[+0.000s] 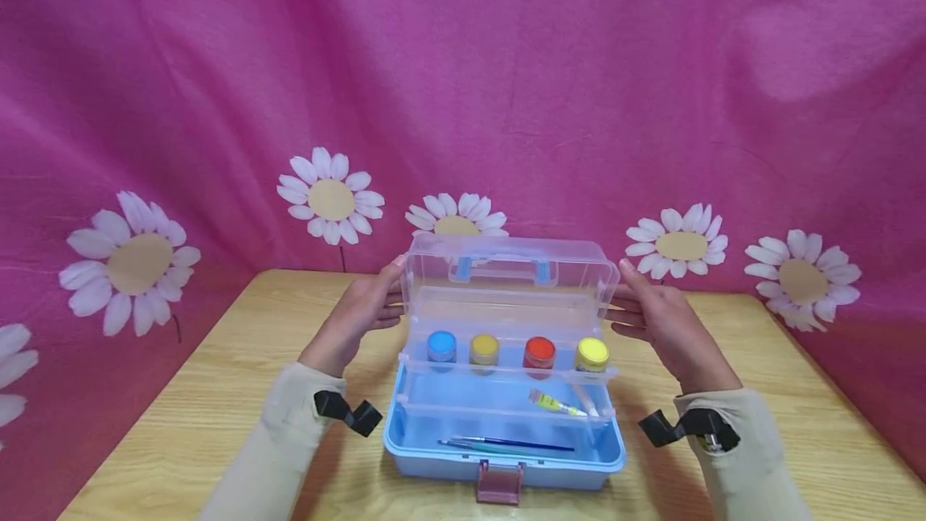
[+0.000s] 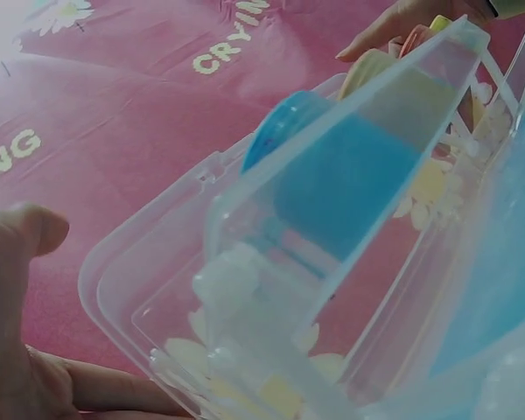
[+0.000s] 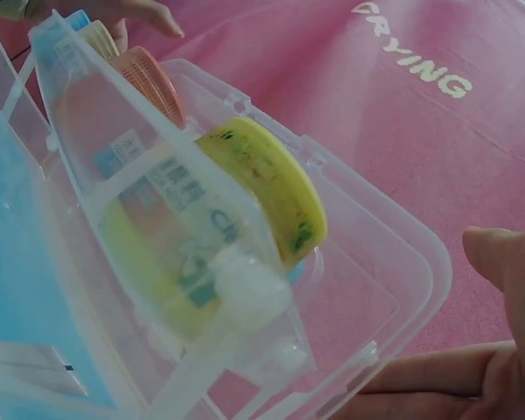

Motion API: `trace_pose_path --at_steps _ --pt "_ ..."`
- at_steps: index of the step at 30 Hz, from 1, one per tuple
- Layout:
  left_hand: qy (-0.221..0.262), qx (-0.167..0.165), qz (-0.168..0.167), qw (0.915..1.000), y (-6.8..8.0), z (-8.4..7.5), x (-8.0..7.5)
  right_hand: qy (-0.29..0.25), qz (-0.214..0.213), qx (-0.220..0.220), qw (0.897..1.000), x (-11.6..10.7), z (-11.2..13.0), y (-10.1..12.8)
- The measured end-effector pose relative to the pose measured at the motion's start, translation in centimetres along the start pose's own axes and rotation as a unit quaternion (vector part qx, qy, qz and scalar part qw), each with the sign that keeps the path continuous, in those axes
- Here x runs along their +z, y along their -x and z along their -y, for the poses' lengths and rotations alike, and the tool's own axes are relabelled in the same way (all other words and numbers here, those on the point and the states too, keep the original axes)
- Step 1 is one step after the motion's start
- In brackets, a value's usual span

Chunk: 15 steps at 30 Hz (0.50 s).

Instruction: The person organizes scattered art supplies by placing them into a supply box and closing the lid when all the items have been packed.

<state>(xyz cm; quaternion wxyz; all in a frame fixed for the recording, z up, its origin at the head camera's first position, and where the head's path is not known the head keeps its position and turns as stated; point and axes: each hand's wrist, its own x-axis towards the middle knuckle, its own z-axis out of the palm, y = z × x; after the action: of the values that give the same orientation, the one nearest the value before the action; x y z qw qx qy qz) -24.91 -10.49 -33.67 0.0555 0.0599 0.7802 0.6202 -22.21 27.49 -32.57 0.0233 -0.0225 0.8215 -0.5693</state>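
A light blue storage box [image 1: 434, 465] stands with its clear lid [image 1: 506, 252] raised and its clear tiers spread. My left hand [image 1: 359, 312] is at the lid's left side, thumb up and fingers straight, fingertips reaching behind the edge. On the opposite side my right hand [image 1: 661, 320] mirrors it, with straight fingers at the lid's right edge. Jars of blue paint [image 1: 441, 346], ochre paint [image 1: 484, 350], red paint [image 1: 538, 353] and yellow paint [image 1: 592, 354] line the upper tray. Lower down lie a yellow paint tube [image 1: 555, 403] and thin paintbrushes [image 1: 506, 445].
The box rests on a wooden table [image 1: 195, 424]. A pink cloth [image 1: 463, 87] with white daisies hangs behind and at the sides. The box's pinkish latch [image 1: 499, 482] hangs down at the front. Black straps [image 1: 347, 412] circle both wrists.
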Motion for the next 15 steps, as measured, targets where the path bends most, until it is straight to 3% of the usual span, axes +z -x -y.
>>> trace_pose_path --at_steps 15 --pt "0.044 -0.003 -0.02 0.9988 -0.53 0.75 0.28 -0.014 -0.047 0.008 0.999 -0.04 -0.68 -0.48"
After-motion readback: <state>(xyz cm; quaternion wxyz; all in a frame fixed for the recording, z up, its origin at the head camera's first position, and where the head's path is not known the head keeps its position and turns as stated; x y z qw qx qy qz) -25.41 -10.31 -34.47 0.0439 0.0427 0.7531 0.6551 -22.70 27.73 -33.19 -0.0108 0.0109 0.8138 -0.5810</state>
